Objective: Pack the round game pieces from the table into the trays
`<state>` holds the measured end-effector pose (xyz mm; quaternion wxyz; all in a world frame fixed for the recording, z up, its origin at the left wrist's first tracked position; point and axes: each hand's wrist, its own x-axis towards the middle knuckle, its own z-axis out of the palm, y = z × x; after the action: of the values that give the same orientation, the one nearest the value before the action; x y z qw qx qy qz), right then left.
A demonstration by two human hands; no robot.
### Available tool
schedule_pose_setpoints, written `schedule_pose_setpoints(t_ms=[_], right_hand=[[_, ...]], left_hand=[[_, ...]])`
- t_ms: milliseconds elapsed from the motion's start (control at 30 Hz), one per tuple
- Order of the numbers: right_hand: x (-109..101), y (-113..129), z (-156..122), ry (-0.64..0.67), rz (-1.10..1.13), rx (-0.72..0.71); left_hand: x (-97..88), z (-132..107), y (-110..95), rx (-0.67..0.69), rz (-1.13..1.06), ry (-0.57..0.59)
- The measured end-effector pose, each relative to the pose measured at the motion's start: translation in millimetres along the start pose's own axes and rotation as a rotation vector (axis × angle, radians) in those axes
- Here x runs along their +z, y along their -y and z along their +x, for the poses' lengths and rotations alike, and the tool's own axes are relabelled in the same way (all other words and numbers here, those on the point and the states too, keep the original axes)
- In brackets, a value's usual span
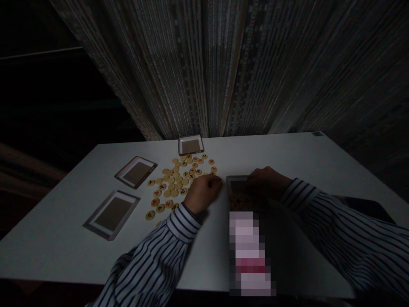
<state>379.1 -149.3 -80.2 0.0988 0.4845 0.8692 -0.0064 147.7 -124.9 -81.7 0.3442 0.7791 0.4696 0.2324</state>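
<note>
Round wooden Chinese chess pieces (pixel 178 180), some with red or black characters and others plain, lie spread on the white table left of centre. At their right edge is my left hand (pixel 203 192), its fingers curled together; whatever they may hold does not show. My right hand (pixel 266 182) reaches over a shallow tray (pixel 234 178) with its fingertips bent down into it. Inside that tray, rows of chess pieces (pixel 238 200) sit at the near side. Shadow hides what the right fingers touch.
Three shallow boxes with brown bottoms stand around the loose pieces: a back box (pixel 191 146), a left box (pixel 136 172) and a near-left box (pixel 111 214). A curtain (pixel 204 76) hangs behind the table (pixel 64 238). A pixelated patch covers the near middle.
</note>
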Motion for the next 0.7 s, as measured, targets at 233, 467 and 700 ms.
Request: schedule_pose_setpoints(t_ms=[233, 467, 700], right_hand=[[8, -9, -4, -0.15, 0.06, 0.036], [9, -17, -12, -0.281, 0.139, -0.049], [11, -23, -16, -0.324, 0.195, -0.044]], left_hand=[[-32.1, 43, 21, -0.014, 0.335, -0.044], [-26.6, 97, 26, 0.305, 0.688, 0.184], [-17.6, 117, 31, 0.32, 0.737, 0.234]])
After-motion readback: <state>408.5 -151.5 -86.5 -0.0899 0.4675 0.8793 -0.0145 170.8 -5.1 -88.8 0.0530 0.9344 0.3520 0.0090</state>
